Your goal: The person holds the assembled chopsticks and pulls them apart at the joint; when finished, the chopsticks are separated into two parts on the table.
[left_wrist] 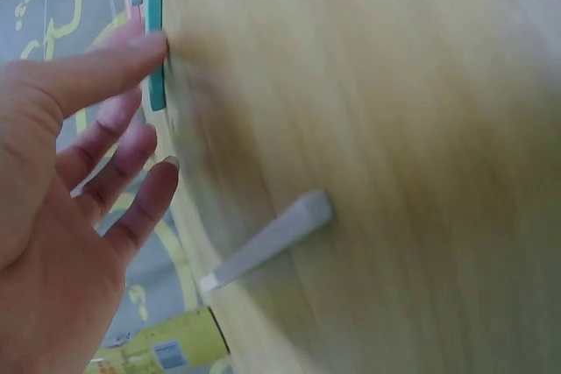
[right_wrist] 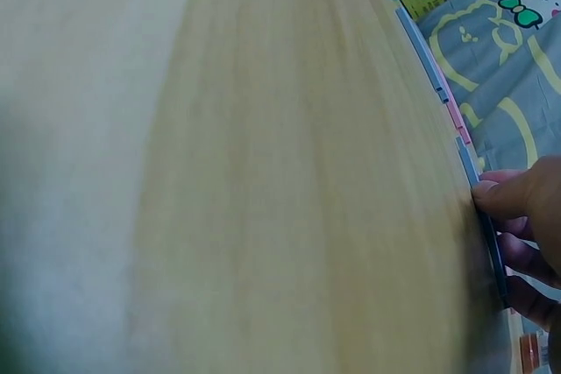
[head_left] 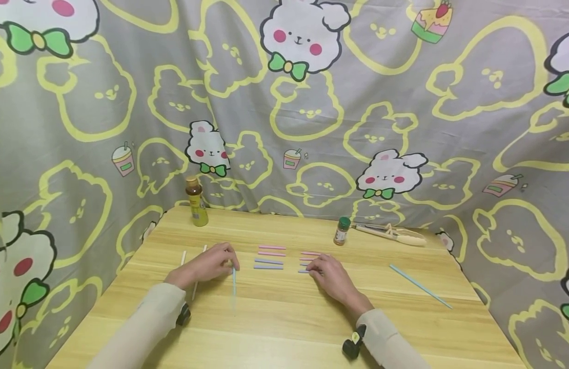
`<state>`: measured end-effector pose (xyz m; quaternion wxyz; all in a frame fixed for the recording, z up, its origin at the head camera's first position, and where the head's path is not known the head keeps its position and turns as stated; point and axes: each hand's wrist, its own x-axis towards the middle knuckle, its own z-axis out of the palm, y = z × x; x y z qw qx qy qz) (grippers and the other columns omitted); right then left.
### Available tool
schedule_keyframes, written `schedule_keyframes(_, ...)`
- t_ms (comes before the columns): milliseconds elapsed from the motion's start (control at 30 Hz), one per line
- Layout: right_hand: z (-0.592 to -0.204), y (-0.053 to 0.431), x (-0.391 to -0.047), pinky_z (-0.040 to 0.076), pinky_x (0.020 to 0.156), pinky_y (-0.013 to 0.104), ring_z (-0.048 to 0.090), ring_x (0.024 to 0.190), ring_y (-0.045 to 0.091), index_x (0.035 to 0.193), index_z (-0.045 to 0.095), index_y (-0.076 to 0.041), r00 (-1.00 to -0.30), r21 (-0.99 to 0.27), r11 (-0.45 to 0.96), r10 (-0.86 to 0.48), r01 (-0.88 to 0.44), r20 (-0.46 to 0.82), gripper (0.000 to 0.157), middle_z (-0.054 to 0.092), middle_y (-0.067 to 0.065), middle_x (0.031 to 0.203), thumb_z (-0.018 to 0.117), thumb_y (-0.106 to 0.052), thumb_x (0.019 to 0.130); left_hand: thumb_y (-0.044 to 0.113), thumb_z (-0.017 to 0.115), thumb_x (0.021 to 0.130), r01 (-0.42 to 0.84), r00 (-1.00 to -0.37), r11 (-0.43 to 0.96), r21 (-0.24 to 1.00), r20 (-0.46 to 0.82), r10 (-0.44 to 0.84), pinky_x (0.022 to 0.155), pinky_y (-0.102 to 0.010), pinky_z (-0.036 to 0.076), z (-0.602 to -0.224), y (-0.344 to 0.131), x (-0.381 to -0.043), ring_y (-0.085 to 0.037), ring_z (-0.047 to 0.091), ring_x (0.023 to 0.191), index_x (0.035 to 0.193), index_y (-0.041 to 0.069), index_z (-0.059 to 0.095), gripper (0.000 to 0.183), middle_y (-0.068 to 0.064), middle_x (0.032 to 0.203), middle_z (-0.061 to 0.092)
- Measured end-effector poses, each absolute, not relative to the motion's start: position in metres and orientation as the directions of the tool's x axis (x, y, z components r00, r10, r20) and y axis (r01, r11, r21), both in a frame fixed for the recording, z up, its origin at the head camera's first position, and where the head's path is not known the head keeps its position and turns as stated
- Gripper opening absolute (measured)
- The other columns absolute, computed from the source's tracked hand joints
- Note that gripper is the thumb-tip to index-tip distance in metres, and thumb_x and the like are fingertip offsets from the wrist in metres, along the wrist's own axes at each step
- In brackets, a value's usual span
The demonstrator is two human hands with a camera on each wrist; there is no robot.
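Observation:
My left hand pinches one end of a light blue stick between thumb and fingers; its near end is blurred. Two white sticks lie by that arm, partly hidden under it. My right hand holds a dark blue stick at table level, thumb on the near side and fingers on the far side. Just beyond it lie pink sticks and another blue one, partly covered by the fingers. Between the hands, pink sticks and blue sticks lie in a column, roughly parallel.
A longer light blue stick lies slanted on the right of the wooden table. Along the back stand a yellow bottle and a green-capped jar, with tongs beside it. A patterned curtain encloses the table behind and at the sides.

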<state>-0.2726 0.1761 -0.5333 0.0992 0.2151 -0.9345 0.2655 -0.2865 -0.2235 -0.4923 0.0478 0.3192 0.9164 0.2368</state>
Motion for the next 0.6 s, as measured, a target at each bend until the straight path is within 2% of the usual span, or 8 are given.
schedule_keyframes(133, -0.533, 0.177, -0.271, 0.058, 0.088, 0.039, 0.065, 0.099, 0.015, 0.101, 0.082, -0.015, -0.885, -0.447, 0.767, -0.354, -0.46, 0.303, 0.008, 0.071, -0.006, 0.101, 0.082, -0.008, 0.097, 0.017, 0.08, 0.099, 0.563, -0.773, 0.67, 0.484, 0.022, 0.634, 0.105, -0.056, 0.048, -0.493, -0.225, -0.284, -0.03, 0.052, 0.126, 0.102, 0.025, 0.079, 0.009, -0.004, 0.13, 0.063)
schedule_keyframes(267, -0.531, 0.177, -0.268, 0.058, 0.091, 0.043, 0.065, 0.101, 0.017, 0.103, 0.082, -0.014, -0.88, -0.448, 0.761, -0.36, -0.47, 0.311, 0.009, 0.072, -0.004, 0.102, 0.082, -0.008, 0.097, 0.023, 0.081, 0.099, 0.575, -0.746, 0.645, 0.504, -0.001, 0.666, 0.1, -0.044, 0.047, -0.495, -0.222, -0.281, -0.024, 0.052, 0.12, 0.099, 0.026, 0.078, 0.004, 0.0, 0.127, 0.064)
schedule_keyframes(467, -0.526, 0.174, -0.26, 0.056, 0.104, 0.051, 0.066, 0.116, 0.025, 0.114, 0.08, -0.013, -0.862, -0.467, 0.729, -0.37, -0.5, 0.345, 0.013, 0.073, 0.0, 0.115, 0.079, -0.015, 0.101, 0.027, 0.078, 0.102, 0.612, -0.707, 0.605, 0.51, 0.009, 0.707, 0.094, -0.033, 0.05, -0.495, -0.209, -0.278, -0.013, 0.057, 0.105, 0.1, 0.023, 0.076, 0.005, 0.009, 0.111, 0.067)
schedule_keyframes(600, -0.517, 0.167, -0.252, 0.06, 0.099, 0.041, 0.068, 0.112, 0.019, 0.12, 0.078, -0.013, -0.853, -0.531, 0.668, -0.414, -0.522, 0.318, 0.017, 0.073, -0.003, 0.12, 0.072, -0.023, 0.107, 0.026, 0.073, 0.106, 0.61, -0.713, 0.59, 0.529, 0.042, 0.7, 0.092, -0.031, 0.056, -0.492, -0.191, -0.273, -0.005, 0.062, 0.101, 0.103, 0.023, 0.073, 0.004, 0.014, 0.104, 0.07)
